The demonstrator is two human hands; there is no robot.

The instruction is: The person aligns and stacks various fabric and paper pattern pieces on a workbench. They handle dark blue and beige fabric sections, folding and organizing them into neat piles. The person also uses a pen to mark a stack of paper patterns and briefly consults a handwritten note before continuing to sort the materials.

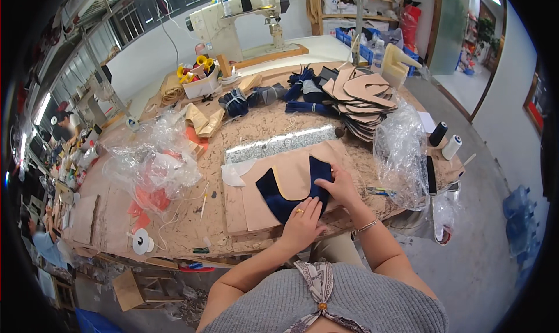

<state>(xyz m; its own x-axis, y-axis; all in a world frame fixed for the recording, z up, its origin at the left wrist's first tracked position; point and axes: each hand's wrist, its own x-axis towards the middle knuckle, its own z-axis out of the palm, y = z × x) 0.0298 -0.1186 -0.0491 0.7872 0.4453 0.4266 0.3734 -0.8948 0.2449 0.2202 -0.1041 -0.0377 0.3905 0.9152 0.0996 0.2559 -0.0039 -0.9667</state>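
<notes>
A dark navy U-shaped piece of fabric with a pale yellow strip along its inner curve lies on a beige sheet in front of me. My left hand rests on the lower part of the navy piece, its fingers stretched out flat and a ring on one of them. On the right arm of the piece lies my right hand, thumb and fingers apart, pressing near the edge. A white translucent scrap sits at the beige sheet's left corner. Beyond it is a shiny grey slab.
Stacked beige cut pieces and navy bundles lie at the back. Clear plastic bags flank the work. Thread cones stand right; a white spool lies front left. A sewing machine stands behind.
</notes>
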